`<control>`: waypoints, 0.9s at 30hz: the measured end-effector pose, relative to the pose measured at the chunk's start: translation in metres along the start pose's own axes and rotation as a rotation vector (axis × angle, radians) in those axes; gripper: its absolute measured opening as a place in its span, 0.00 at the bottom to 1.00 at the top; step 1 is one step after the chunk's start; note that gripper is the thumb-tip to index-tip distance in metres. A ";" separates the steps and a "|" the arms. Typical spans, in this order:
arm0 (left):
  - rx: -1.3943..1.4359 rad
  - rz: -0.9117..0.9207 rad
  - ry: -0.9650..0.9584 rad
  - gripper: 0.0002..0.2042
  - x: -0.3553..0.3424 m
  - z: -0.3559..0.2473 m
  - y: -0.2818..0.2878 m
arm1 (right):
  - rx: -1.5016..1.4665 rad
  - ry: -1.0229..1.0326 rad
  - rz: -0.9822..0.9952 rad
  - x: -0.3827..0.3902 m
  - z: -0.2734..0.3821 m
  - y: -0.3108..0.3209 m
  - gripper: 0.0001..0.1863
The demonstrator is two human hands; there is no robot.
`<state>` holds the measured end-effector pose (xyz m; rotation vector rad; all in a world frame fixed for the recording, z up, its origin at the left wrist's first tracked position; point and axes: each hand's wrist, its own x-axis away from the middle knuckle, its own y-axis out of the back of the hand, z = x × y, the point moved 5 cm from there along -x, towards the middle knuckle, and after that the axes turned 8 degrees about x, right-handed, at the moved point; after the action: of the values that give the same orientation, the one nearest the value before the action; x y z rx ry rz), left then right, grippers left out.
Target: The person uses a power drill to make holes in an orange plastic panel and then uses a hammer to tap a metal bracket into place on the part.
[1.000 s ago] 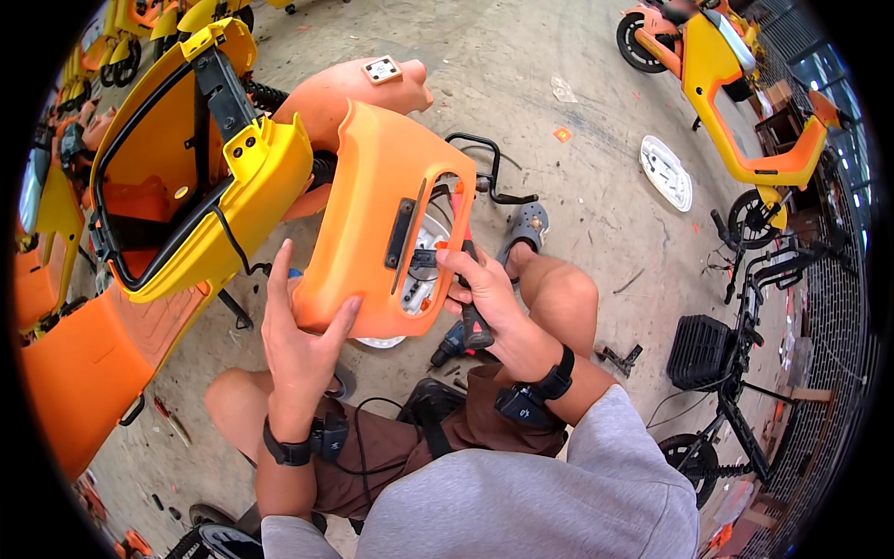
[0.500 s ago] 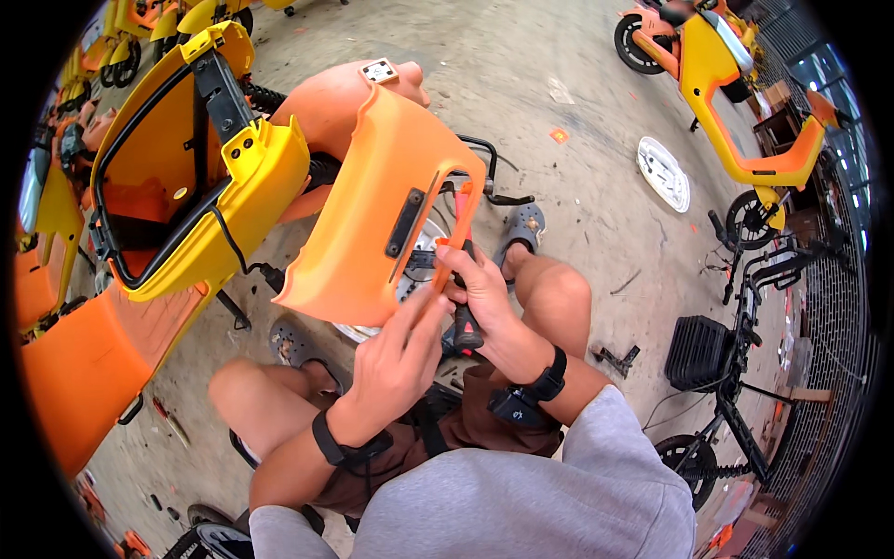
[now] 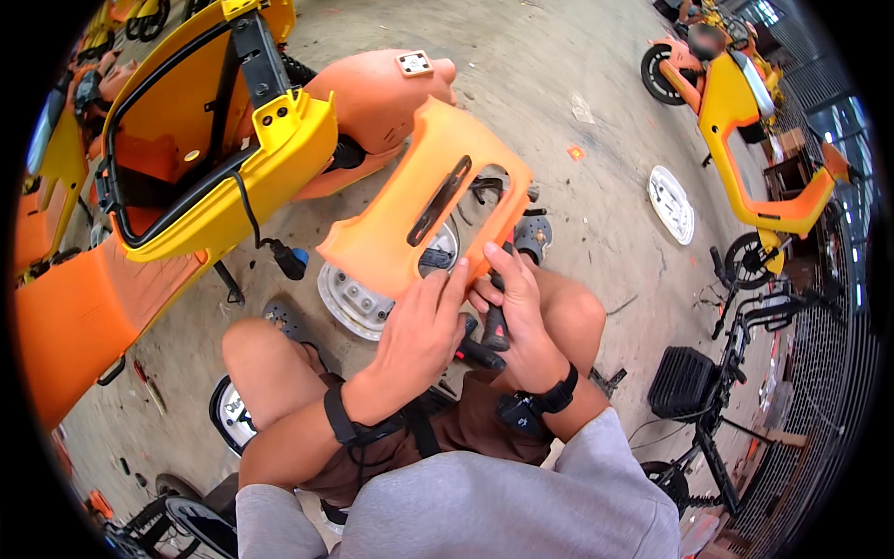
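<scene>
1. The orange panel [image 3: 391, 233] is held up in front of the person's knees, tilted, its long dark slot [image 3: 440, 200] and larger opening facing up.
2. The left hand [image 3: 417, 326] lays its fingers, close together, on the panel's lower edge; its thumb is hidden, so I cannot tell whether it pinches.
3. The right hand [image 3: 512, 303] is closed round a dark-handled tool [image 3: 496, 331], thumb pressed to the panel's edge.
4. The step in hand looks like steadying the panel and handling its near edge; further work there would call for a firm left hold and a free right thumb.
5. Below lies a white rounded part [image 3: 349, 296] on the floor; the yellow scooter shell [image 3: 223, 222] stands to the left.
</scene>
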<state>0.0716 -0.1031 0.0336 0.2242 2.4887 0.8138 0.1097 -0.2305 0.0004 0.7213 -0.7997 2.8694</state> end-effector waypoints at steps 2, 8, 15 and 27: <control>-0.024 0.002 0.029 0.35 -0.004 0.002 0.003 | -0.031 -0.009 0.038 0.001 0.002 0.002 0.14; 0.041 -0.149 0.118 0.37 -0.011 0.022 0.001 | -0.265 -0.129 0.272 0.001 0.001 -0.001 0.18; 0.698 -0.409 0.519 0.28 -0.021 0.062 0.039 | -0.145 -0.105 0.212 0.003 0.000 0.001 0.17; 1.340 -0.692 0.588 0.24 -0.007 0.080 0.069 | 0.084 0.215 0.039 0.009 0.010 0.004 0.30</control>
<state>0.1188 -0.0086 0.0222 -0.4877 2.8799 -1.2726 0.1052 -0.2399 0.0101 0.3979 -0.6748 2.9638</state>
